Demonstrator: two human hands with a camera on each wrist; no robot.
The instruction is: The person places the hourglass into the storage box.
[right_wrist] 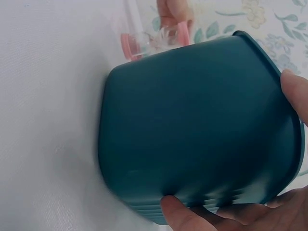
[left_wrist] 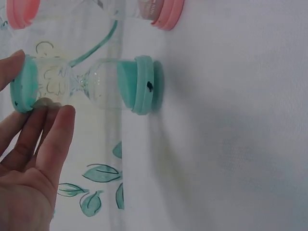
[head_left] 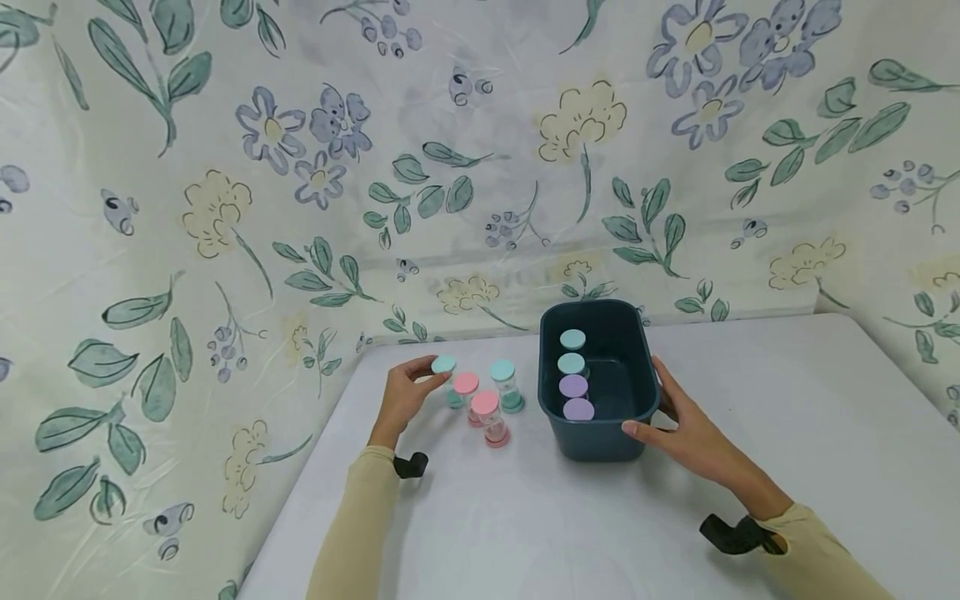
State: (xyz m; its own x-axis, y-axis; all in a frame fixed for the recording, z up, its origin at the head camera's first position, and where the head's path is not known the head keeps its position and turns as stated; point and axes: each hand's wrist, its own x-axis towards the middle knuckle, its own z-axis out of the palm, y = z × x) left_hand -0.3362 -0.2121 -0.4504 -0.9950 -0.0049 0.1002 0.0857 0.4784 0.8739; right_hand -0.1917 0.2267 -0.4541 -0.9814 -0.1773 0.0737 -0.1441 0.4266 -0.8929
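Note:
My left hand [head_left: 403, 402] pinches the top cap of a teal sand timer [left_wrist: 103, 84]. It is upright; whether its base touches the table I cannot tell. Beside it stand another teal sand timer [head_left: 507, 386] and two pink sand timers, one nearer [head_left: 492, 421] and one behind [head_left: 466, 386]. My right hand [head_left: 692, 440] grips the dark teal bin [head_left: 596, 442] at its near right corner, thumb on the rim and fingers along the ribbed side. Inside, along the left wall, two timers with teal caps [head_left: 572, 363] and two with purple caps [head_left: 578, 409] form a row.
A white cloth covers the table [head_left: 525, 533]. Behind it and to the left hangs a floral curtain [head_left: 480, 167], close to the bin's far end. Black straps circle the left wrist [head_left: 411, 466] and the right wrist [head_left: 738, 535].

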